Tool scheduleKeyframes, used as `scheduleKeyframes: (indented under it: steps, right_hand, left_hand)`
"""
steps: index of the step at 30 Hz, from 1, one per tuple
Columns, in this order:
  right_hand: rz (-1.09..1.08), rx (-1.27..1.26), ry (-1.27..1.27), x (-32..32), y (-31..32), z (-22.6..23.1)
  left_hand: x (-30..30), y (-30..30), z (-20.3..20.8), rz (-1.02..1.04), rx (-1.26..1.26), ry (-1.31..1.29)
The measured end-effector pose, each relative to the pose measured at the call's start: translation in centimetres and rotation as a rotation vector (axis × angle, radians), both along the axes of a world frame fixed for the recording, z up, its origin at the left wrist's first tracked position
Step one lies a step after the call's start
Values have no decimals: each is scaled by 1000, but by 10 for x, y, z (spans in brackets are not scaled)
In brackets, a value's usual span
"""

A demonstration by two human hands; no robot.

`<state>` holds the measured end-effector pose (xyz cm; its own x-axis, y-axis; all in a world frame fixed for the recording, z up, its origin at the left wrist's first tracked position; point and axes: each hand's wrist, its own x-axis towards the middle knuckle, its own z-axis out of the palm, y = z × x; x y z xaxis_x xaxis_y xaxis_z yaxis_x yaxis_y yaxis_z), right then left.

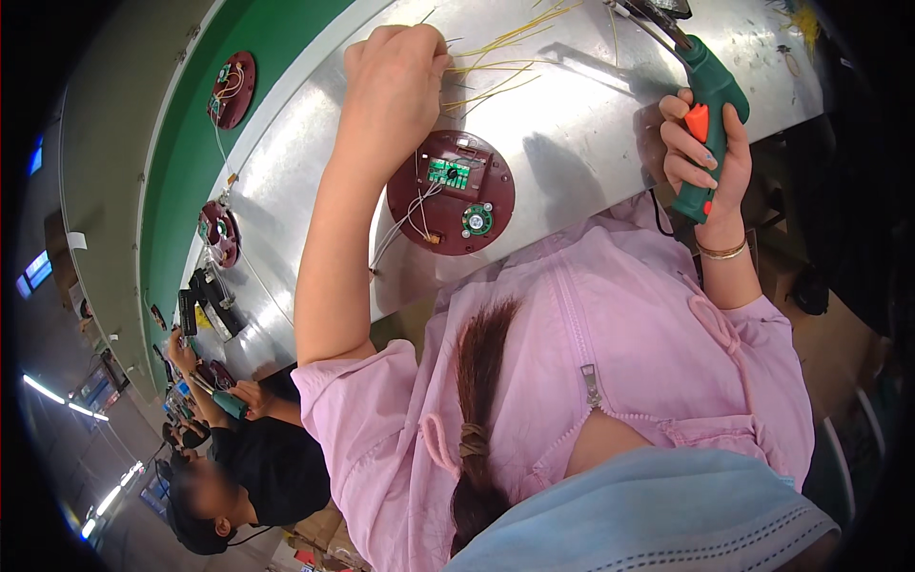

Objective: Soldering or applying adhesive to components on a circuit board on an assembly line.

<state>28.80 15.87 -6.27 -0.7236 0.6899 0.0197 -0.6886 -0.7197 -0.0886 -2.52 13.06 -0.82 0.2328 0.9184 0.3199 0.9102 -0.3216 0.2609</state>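
My left hand (pixel 396 81) is bent closed over the near ends of several thin yellow wires (pixel 496 69) on the metal tabletop. Its fingertips are partly hidden, so what they pinch does not show. Just below it lies a round dark-red disc (pixel 448 214), bearing a green circuit board (pixel 448 173), a small round speaker (pixel 477 219) and white-grey leads. Over at the right, my right hand (pixel 710 157) is wrapped round the green grip of a soldering gun (pixel 715 81) with an orange trigger. The gun's metal front points up and left, above the tabletop.
Two more dark-red discs, one (pixel 232 91) on the green strip and one (pixel 219 234) by the metal table's far edge, lie to the left, joined by wires. Beyond them, a person in black (pixel 276 467) works with a green tool. A yellow wire tuft (pixel 805 21) lies far right.
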Motion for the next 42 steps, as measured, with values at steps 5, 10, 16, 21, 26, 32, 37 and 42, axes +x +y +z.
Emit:
scheduleKeyframes:
  steps: [5,10,16,21,26,32,37,42]
  right_hand:
    - [32,85,-63,-7,2,9]
    - [13,189,-148,-28,1,21]
    - [28,140,-218,-34,-4,20]
    - [21,130,-235,-31,-6,17]
    - [32,150,-235,-31,-6,16]
    - [4,159,-223,-32,-5,17]
    - [-113,220,-366,-43,-7,32]
    - [-298,351,-692,-60,-14,42]
  left_hand:
    - [10,-21,14,96,-79,-189]
    - [18,-24,17,137,-170,-198]
    - [8,-8,-1,130,-198,-239]
    - [-4,8,-8,0,-182,-55]
    - [-9,14,-15,-46,-316,-43]
    - [-12,5,-2,59,-267,-171]
    - [-4,-14,11,168,-194,-189]
    - [15,-27,24,222,-167,-254]
